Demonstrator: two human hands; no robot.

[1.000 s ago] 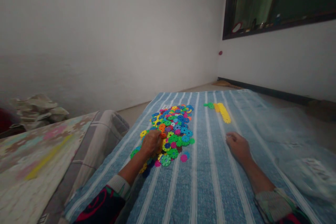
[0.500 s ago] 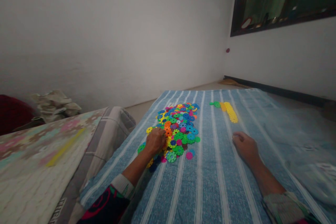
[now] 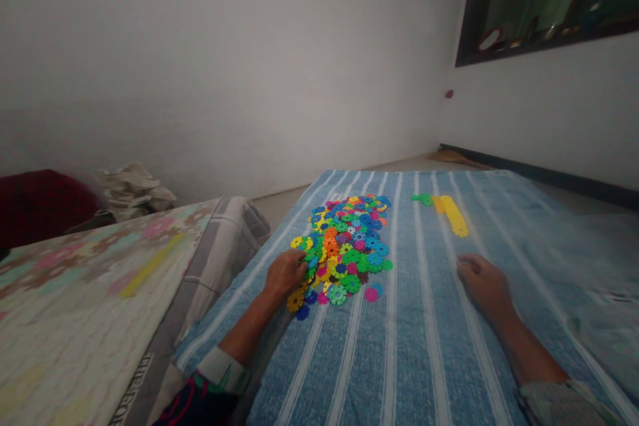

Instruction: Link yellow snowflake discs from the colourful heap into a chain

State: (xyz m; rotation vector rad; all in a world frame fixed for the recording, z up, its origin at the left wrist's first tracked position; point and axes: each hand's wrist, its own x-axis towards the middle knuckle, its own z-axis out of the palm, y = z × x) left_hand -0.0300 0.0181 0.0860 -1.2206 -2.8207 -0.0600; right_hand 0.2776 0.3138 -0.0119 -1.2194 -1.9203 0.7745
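"How are the fingers (image 3: 465,265) held?"

"Curled narrow on the right hand (image 3: 484,283); on the left hand (image 3: 286,274), touching the disc pile (image 3: 349,253), their hold cannot be told."

"Nearby?"

"Yellow discs (image 3: 454,216) are laid beyond the right hand, on striped cloth (image 3: 410,346)."

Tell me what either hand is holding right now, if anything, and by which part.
It can't be told: the left hand is at the pile's near-left edge, fingertips hidden; the right shows nothing in its curled fingers.
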